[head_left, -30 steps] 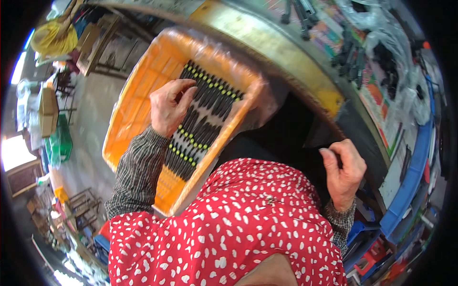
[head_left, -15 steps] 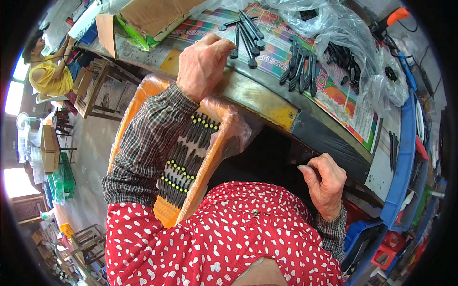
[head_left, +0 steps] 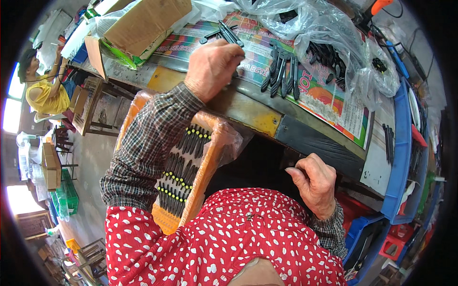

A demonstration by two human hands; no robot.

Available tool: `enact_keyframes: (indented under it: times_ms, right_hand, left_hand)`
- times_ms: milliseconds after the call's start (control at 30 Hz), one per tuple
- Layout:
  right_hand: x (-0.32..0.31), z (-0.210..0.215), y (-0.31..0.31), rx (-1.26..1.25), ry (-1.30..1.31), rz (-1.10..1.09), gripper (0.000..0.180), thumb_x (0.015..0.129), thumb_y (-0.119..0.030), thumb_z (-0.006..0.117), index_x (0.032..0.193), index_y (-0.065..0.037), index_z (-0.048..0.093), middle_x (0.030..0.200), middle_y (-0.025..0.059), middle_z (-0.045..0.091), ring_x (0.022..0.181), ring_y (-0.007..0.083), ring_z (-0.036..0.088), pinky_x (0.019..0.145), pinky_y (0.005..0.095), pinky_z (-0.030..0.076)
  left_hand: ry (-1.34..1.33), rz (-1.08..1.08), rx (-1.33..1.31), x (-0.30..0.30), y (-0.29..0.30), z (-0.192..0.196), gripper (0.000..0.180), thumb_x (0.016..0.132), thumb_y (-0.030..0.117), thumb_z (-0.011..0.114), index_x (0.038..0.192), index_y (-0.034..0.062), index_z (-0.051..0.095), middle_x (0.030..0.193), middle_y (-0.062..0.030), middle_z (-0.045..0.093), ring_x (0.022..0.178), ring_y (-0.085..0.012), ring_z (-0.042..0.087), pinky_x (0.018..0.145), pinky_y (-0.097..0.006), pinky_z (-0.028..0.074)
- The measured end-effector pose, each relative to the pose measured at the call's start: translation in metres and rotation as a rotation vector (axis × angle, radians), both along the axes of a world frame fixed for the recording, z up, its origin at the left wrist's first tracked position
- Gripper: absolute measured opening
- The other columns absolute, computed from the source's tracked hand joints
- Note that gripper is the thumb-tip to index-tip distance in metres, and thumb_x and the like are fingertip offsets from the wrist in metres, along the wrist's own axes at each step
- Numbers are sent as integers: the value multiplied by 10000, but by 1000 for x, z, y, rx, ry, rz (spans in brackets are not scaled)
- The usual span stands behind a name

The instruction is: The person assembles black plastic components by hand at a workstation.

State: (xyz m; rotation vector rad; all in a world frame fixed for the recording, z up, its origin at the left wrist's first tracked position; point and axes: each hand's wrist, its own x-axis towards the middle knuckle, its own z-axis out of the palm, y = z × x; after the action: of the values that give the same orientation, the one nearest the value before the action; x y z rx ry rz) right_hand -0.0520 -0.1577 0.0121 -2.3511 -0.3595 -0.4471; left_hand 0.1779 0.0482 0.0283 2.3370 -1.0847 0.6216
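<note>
My left hand (head_left: 213, 69) is over the near part of the workbench, its fingers bent down against a small pile of slim black tool-like pieces (head_left: 231, 34). The hand hides part of that pile, and what its closed fingertips hold is covered. My right hand (head_left: 315, 183) hangs in front of the bench edge above my lap. Its fingers are curled in with the thumb beside them, and nothing shows in it. A second group of black pieces with rounded ends (head_left: 282, 74) lies on the printed sheet (head_left: 324, 93), right of my left hand.
Below my left forearm stands an orange plastic-lined crate (head_left: 217, 138) with rows of black, yellow-dotted pieces. A clear bag (head_left: 350, 43) of black parts, a cardboard box (head_left: 148, 24) and a blue tray (head_left: 400, 157) surround the work area. A person in yellow (head_left: 45, 97) sits far left.
My left hand has moved slightly right and down over the pile, covering more of it. The whole view has shifted a little. My right hand keeps its curled pose.
</note>
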Motion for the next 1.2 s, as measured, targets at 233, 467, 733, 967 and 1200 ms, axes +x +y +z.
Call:
enact_keyframes:
  times_ms: [233, 467, 733, 967, 1200]
  right_hand:
    - [3, 1, -4, 11, 0, 14, 195, 738, -91, 731, 759, -13, 554, 659, 90, 530, 517, 229, 554, 451, 316, 436]
    - [-1, 8, -7, -16, -42, 10, 213, 725, -114, 740, 762, -24, 551, 659, 82, 528, 520, 224, 562, 448, 317, 441]
    - [-6, 18, -57, -129, -124, -196, 200, 757, -122, 714, 767, -27, 537, 662, 99, 495, 555, 274, 549, 479, 359, 425]
    - [-21, 7, -160, -261, -132, -743, 132, 823, -115, 628, 883, -5, 587, 772, 157, 566, 713, 354, 584, 607, 422, 452]
    - [-19, -6, -208, -643, 31, -1025, 161, 819, -123, 621, 927, -12, 576, 890, 172, 553, 768, 380, 599, 638, 453, 475]
  left_hand:
    - [68, 0, -46, 6, -54, -5, 219, 810, 229, 649, 927, 43, 644, 715, -130, 649, 622, -267, 634, 596, -337, 496]
    - [137, 39, 73, 43, -84, -9, 355, 753, 278, 707, 924, -24, 634, 777, -201, 651, 732, -309, 654, 676, -379, 507]
    - [450, -2, -27, 49, -79, -5, 303, 726, 185, 657, 965, -1, 654, 715, -197, 644, 620, -255, 646, 632, -359, 513]
    - [581, -47, -340, 17, -73, 9, 388, 760, 67, 581, 1127, -58, 594, 692, -36, 632, 603, -48, 537, 573, -197, 441]
    - [634, -96, -448, -4, -71, 12, 346, 813, 87, 568, 1133, -44, 584, 759, -15, 616, 652, -30, 521, 586, -176, 424]
